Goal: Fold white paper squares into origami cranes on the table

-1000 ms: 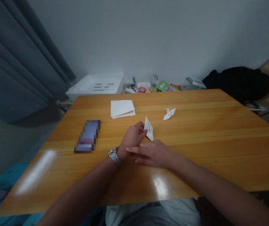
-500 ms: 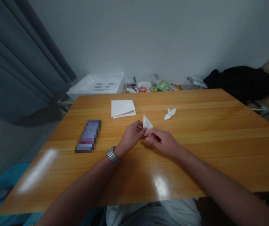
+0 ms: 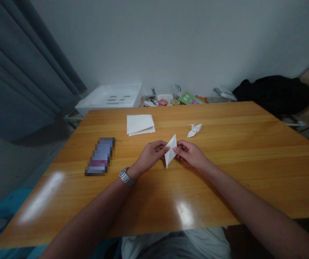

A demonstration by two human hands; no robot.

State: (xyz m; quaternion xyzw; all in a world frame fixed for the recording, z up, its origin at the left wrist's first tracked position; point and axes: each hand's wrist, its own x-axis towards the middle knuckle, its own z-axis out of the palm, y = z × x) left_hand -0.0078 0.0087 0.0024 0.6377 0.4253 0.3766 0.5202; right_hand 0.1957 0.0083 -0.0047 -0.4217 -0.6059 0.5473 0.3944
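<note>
The phone is obscured by pixelation; its display is unreadable. Several fingers of the left hand and right hand are concealed behind the folded paper. The lower picture edge truncates the left forearm and right forearm. The right edge crops the table. Print on the green booklet is too small to read.

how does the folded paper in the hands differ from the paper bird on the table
The folded paper is pinched by the left hand and right hand; the paper bird sits untouched on the table. The folded paper is a slim diamond, while the paper bird has parts jutting out. Both are white.
</note>
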